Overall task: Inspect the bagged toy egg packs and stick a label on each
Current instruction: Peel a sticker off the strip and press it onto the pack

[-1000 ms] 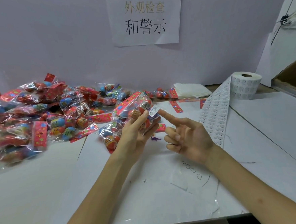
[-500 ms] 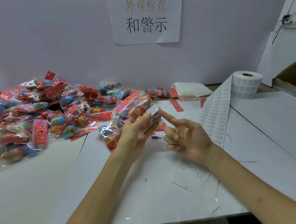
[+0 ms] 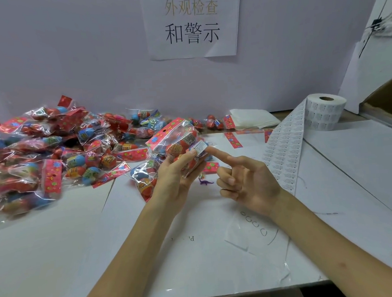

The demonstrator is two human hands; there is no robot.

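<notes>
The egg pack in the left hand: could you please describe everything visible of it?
The egg pack is a crinkly clear plastic bag with a red flower-printed header card, holding red and blue toy eggs. The left hand grips it from below, tilted above the table, header toward upper left. A small white printed label sits on its front; the index fingertip of the right hand touches that label.

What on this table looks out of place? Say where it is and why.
A tiny purple dinosaur lies loose on the table, outside any bag, between the right hand and the left hand holding a pack.
</notes>
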